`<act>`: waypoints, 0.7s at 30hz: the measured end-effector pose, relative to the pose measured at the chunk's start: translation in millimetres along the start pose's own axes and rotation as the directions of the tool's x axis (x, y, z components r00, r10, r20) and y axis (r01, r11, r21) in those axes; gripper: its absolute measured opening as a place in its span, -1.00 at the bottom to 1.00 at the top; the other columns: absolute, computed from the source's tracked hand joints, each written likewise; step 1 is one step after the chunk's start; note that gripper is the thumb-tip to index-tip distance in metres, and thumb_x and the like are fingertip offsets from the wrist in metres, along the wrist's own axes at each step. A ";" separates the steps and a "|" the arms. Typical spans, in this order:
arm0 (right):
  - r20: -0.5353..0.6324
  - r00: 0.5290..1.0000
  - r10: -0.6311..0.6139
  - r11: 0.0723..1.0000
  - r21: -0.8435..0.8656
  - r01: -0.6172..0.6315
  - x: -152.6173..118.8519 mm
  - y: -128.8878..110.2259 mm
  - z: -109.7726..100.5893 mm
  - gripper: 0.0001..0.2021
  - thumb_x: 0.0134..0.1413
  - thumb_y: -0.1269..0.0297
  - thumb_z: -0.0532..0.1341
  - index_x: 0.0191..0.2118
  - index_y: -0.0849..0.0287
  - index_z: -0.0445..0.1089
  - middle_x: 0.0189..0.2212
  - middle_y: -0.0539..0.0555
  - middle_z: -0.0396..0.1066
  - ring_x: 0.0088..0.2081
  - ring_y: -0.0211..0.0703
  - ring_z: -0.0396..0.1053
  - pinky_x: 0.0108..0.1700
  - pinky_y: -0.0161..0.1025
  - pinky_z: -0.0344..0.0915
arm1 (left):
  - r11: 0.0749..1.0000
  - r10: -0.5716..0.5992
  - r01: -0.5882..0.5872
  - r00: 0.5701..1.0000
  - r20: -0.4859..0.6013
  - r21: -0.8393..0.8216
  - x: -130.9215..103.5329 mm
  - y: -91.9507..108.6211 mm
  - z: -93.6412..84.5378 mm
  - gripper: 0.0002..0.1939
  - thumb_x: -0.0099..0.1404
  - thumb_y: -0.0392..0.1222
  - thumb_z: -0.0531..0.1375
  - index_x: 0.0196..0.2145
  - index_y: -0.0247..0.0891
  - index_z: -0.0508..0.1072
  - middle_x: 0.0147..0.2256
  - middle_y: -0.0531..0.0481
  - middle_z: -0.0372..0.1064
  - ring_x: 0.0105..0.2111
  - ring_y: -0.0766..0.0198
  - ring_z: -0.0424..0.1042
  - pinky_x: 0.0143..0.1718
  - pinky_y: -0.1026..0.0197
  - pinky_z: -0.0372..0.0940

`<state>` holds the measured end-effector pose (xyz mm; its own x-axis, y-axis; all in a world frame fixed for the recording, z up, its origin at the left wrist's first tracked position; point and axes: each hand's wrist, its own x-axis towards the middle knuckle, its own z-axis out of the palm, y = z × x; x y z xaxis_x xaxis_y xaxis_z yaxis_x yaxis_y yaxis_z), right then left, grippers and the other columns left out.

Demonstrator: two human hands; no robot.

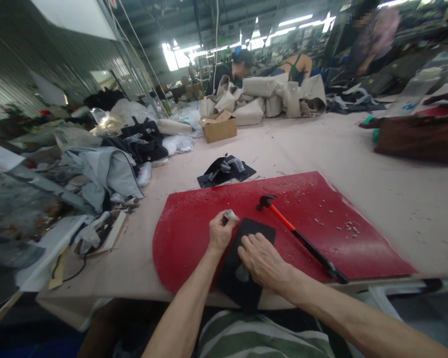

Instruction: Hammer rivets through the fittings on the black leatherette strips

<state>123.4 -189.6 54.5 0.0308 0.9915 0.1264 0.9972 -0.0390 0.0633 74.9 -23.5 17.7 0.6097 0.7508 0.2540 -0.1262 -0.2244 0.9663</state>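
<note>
A black flat piece (233,266) lies slanted over the near edge of a red board (194,228). My left hand (221,231) is closed around a small pale cylindrical object (229,215), just left of the piece's upper part. On top of the black piece rests my right hand (259,256), its fingers curled together; whatever is under the fingertips is hidden. A roundish patch (242,273) shows on the piece below that hand. To the right, a hammer (293,229) with an orange and black handle lies on the board, its head at the upper left.
Small bits (349,227) are scattered on the board's right side. Beyond it lie black pieces with clear wrapping (227,170), a cardboard box (220,130) and beige bags (261,97). A brown bag (420,138) is at right, grey material (112,169) at left. People are in the background.
</note>
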 end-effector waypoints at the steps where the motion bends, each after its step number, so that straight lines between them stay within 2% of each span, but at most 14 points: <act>1: -0.004 0.996 0.093 0.995 -0.025 -0.094 6.3 -1.0 -5.0 -0.83 0.09 0.50 0.07 -0.21 0.25 0.35 -0.23 0.24 0.37 -0.16 0.05 0.33 -0.09 -0.04 0.19 | 0.999 0.028 -0.030 0.995 -0.097 -0.017 4.9 12.4 -4.6 -0.77 0.12 -0.14 0.32 -0.30 -0.32 0.50 -0.38 -0.03 0.53 -0.38 0.27 0.50 -0.26 0.26 0.40; 2: -0.002 0.983 0.184 0.982 -0.036 -0.183 11.8 -1.5 -10.3 -0.86 0.09 0.50 0.07 -0.24 0.26 0.34 -0.28 0.24 0.36 -0.23 0.04 0.36 -0.17 -0.07 0.20 | 0.997 0.067 -0.073 0.983 -0.174 -0.026 9.1 26.2 -9.8 -0.75 0.12 -0.12 0.32 -0.29 -0.33 0.50 -0.36 -0.04 0.54 -0.36 0.26 0.50 -0.24 0.24 0.41; 4: 0.019 0.942 0.336 0.942 -0.024 -0.336 19.0 -1.7 -18.9 -0.88 0.14 0.46 0.05 -0.23 0.24 0.30 -0.34 0.22 0.36 -0.30 0.03 0.40 -0.27 -0.11 0.18 | 0.986 0.154 -0.164 0.959 -0.238 -0.025 13.6 51.2 -19.9 -0.73 0.13 -0.11 0.33 -0.26 -0.33 0.51 -0.33 -0.06 0.55 -0.32 0.24 0.52 -0.20 0.22 0.42; 6: 0.066 0.901 0.430 0.902 0.011 -0.431 20.4 -2.1 -20.8 -0.84 0.23 0.35 0.06 -0.11 0.26 0.27 -0.33 0.21 0.40 -0.32 0.03 0.44 -0.33 -0.16 0.17 | 0.980 0.190 -0.200 0.959 -0.211 -0.024 11.6 62.9 -25.0 -0.73 0.13 -0.13 0.34 -0.24 -0.32 0.51 -0.33 -0.06 0.55 -0.32 0.24 0.52 -0.21 0.22 0.43; 7: 0.096 0.888 0.449 0.891 0.032 -0.454 19.1 -2.5 -18.7 -0.77 0.25 0.27 0.08 -0.04 0.27 0.24 -0.32 0.21 0.42 -0.31 0.03 0.46 -0.35 -0.19 0.16 | 0.982 0.177 -0.185 0.967 -0.181 -0.028 8.4 61.6 -24.7 -0.74 0.13 -0.14 0.34 -0.25 -0.32 0.50 -0.34 -0.05 0.55 -0.33 0.25 0.52 -0.23 0.24 0.43; 10: 0.137 0.871 0.473 0.868 0.099 -0.487 10.7 -5.3 -3.1 -0.66 0.28 0.11 0.10 0.04 0.23 0.17 -0.27 0.18 0.46 -0.28 0.00 0.49 -0.41 -0.25 0.14 | 0.997 0.061 -0.064 0.996 -0.061 -0.047 -4.3 34.8 -12.8 -0.77 0.12 -0.18 0.33 -0.26 -0.31 0.49 -0.35 -0.04 0.53 -0.37 0.27 0.51 -0.29 0.27 0.42; 14: 0.118 0.843 0.524 0.820 0.196 -0.538 -0.9 -10.1 18.6 -0.70 0.36 0.04 -0.03 -0.07 0.18 0.22 -0.25 0.15 0.47 -0.29 -0.04 0.51 -0.44 -0.26 0.10 | 0.999 -0.017 0.020 0.998 0.064 -0.040 -14.7 -5.8 10.1 -0.79 0.12 -0.23 0.30 -0.24 -0.30 0.48 -0.31 -0.07 0.54 -0.32 0.24 0.52 -0.23 0.24 0.41; 17: 0.152 0.820 0.552 0.775 0.269 -0.572 -3.9 -10.7 24.6 -0.64 0.37 -0.01 -0.07 -0.10 0.17 0.26 -0.32 0.15 0.50 -0.30 -0.03 0.51 -0.42 -0.27 0.08 | 0.996 -0.048 0.055 0.995 0.084 -0.073 -15.0 -17.1 18.2 -0.76 0.11 -0.22 0.30 -0.23 -0.30 0.46 -0.31 -0.08 0.54 -0.31 0.22 0.53 -0.22 0.21 0.42; 21: 0.242 0.786 0.570 0.713 0.329 -0.619 -2.2 -6.5 24.3 -0.61 0.34 -0.06 -0.05 -0.11 0.14 0.32 -0.35 0.16 0.52 -0.30 0.02 0.51 -0.38 -0.26 0.08 | 0.977 -0.107 0.122 0.990 0.091 -0.175 -15.3 -22.5 15.7 -0.71 0.12 -0.17 0.31 -0.22 -0.30 0.40 -0.32 -0.11 0.55 -0.31 0.19 0.56 -0.21 0.18 0.44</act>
<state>118.5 -188.5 29.8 0.6086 0.7866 -0.1040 0.7146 -0.6003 -0.3591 80.7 -39.7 -8.6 0.6882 0.7111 0.1441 -0.1857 -0.0193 0.9824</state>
